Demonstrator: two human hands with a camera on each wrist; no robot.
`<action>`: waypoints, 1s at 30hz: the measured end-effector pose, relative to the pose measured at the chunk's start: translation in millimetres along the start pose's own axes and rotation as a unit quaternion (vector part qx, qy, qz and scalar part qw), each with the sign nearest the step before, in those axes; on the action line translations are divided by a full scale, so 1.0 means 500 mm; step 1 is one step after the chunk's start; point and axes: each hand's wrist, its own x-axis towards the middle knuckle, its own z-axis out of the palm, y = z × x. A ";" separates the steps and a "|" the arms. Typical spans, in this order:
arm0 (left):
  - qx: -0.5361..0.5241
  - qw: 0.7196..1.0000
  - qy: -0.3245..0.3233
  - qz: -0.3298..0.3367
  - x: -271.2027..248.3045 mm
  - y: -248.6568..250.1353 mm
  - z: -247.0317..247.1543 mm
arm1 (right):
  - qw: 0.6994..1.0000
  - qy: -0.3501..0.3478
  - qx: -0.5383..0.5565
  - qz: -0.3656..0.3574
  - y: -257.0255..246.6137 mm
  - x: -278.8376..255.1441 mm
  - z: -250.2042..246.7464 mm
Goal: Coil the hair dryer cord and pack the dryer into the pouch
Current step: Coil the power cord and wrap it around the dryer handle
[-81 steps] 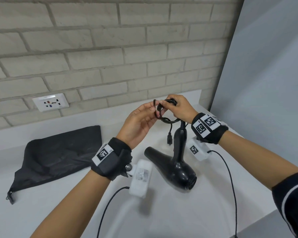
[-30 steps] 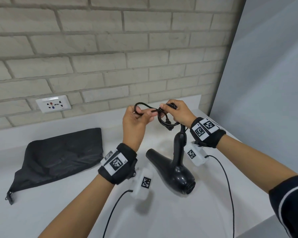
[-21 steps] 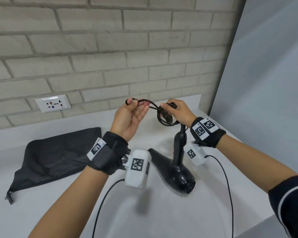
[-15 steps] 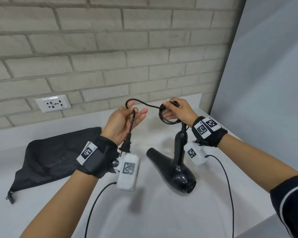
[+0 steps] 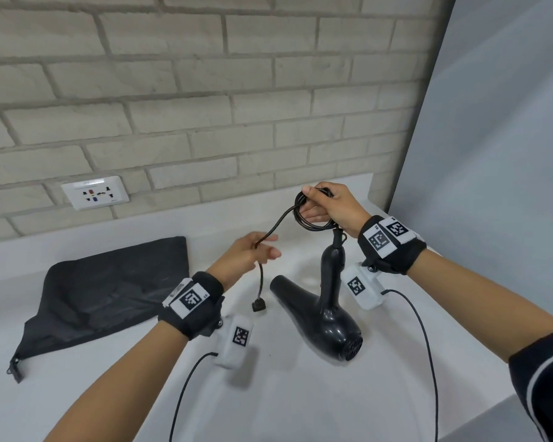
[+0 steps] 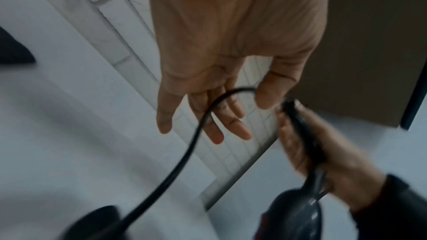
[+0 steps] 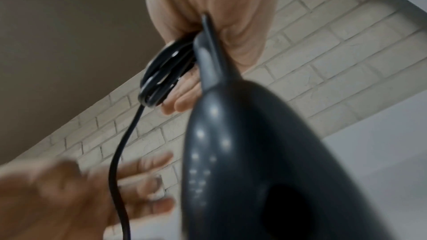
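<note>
Gripping a bundle of black cord loops point(image 5: 313, 215) at centre right of the head view, the right hand point(image 5: 331, 204) has its fingers curled around the coil. From it the hair dryer point(image 5: 324, 309) hangs by its handle, its body low over the white counter point(image 5: 300, 403). The left hand point(image 5: 248, 253), fingers loosely extended, has the free cord length draped across it; the plug point(image 5: 258, 305) dangles below. The black pouch point(image 5: 106, 291) lies flat on the counter at left, below a wall socket point(image 5: 95, 192).
</note>
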 end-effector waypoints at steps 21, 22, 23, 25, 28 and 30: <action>0.049 0.951 0.259 0.162 0.050 0.052 0.054 | 1.000 0.003 -0.008 -0.012 -0.001 -0.001 0.015; 0.020 0.953 0.260 0.156 0.051 0.051 0.059 | 1.000 0.006 -0.013 -0.014 0.000 -0.001 0.015; -0.008 0.954 0.259 0.152 0.050 0.049 0.064 | 1.000 0.007 -0.021 -0.017 0.000 -0.001 0.016; -0.069 0.953 0.262 0.138 0.050 0.050 0.074 | 0.999 0.012 -0.037 -0.025 0.002 0.001 0.018; -0.141 0.945 0.269 0.116 0.047 0.049 0.091 | 0.998 0.023 -0.053 -0.029 0.005 0.004 0.022; -0.174 0.944 0.260 0.107 0.043 0.052 0.103 | 0.997 0.026 -0.061 -0.033 0.005 0.001 0.024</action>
